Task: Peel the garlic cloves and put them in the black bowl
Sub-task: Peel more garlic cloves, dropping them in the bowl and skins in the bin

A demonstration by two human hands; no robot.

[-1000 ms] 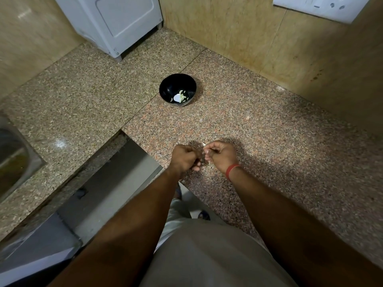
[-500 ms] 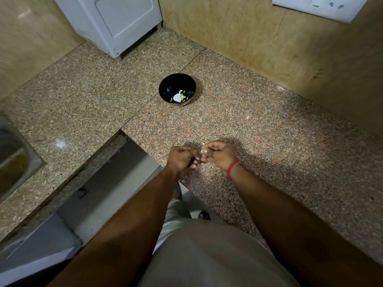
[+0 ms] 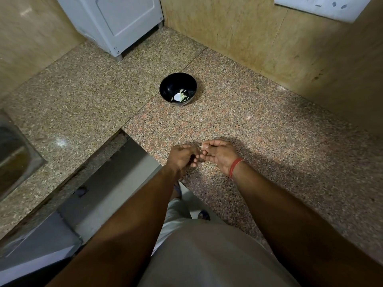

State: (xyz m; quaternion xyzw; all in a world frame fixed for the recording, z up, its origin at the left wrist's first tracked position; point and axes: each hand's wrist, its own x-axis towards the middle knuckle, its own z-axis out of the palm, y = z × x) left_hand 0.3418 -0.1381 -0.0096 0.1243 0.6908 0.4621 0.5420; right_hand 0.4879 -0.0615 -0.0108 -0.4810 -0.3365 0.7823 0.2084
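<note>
The black bowl (image 3: 177, 91) stands on the granite counter (image 3: 259, 129) beyond my hands, with a few pale garlic pieces (image 3: 180, 97) in its bottom. My left hand (image 3: 182, 157) and my right hand (image 3: 219, 154) meet fingertip to fingertip low over the counter's near edge. Between them a small pale garlic clove (image 3: 201, 147) shows, pinched by my right fingertips. My left fingers are curled towards it; most of the clove is hidden. A red thread circles my right wrist.
A white appliance (image 3: 116, 21) stands in the back corner against tan walls. A steel sink (image 3: 14, 154) sits at the far left. A white socket plate (image 3: 323, 7) hangs on the right wall. The counter is cut away below my left arm, with the floor beneath.
Both hands have stayed at the same spot by the counter edge. The fingers have shifted slightly around the clove, and my right palm has turned more upward.
</note>
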